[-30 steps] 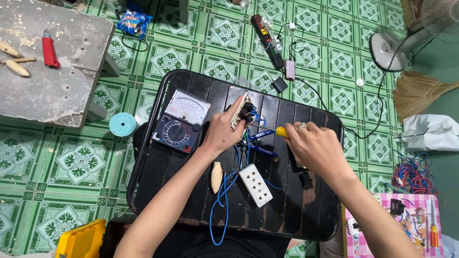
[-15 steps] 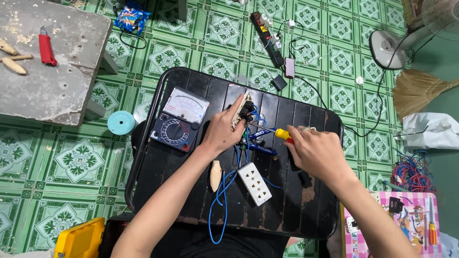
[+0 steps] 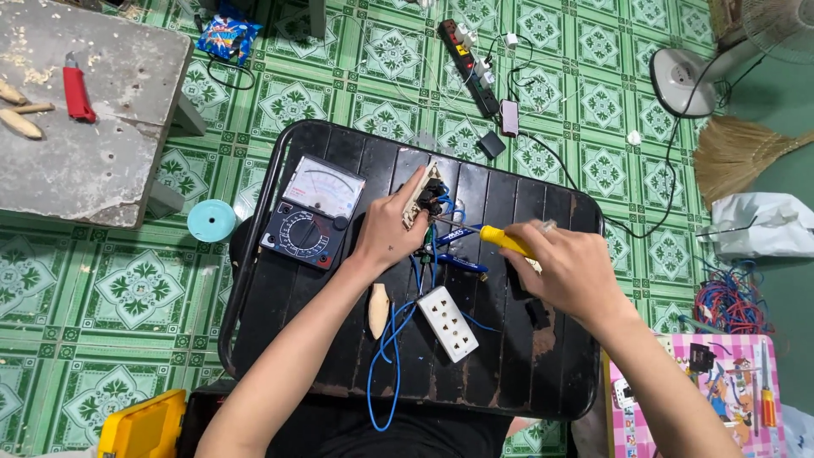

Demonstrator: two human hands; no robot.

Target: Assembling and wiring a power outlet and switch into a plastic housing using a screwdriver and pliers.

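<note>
Right at the middle of the black slatted tabletop (image 3: 526, 373) sits a small cream-coloured socket body with dark parts inside (image 3: 426, 202), tilted up on its edge and fed by thin blue wires (image 3: 390, 339) that loop down toward the near rim. The left hand (image 3: 388, 231) grips this socket body: the fingers are curled close together around its left side, the forefinger stretched up along its top edge, the thumb hidden behind, so the hand is clamped on it. The right hand (image 3: 566, 273) is closed in a fist around the yellow handle of a screwdriver (image 3: 502, 239), fingers wrapped tight together; the thin metal shaft runs leftward and its tip meets the socket body's dark inner part.

Just below the shaft lie blue-handled pliers (image 3: 458, 263), and nearer the person a white rectangular multi-hole outlet block (image 3: 448, 323) rests flat beside the wires. A small pale wooden peg (image 3: 378, 309) lies left of the wires. An analogue multimeter with a white dial face and black body (image 3: 312, 212) sits to the left of the left hand, close by but apart. Beyond the table, on the green patterned floor tiles (image 3: 85, 280), stands a light-blue spool (image 3: 212, 220).
</note>
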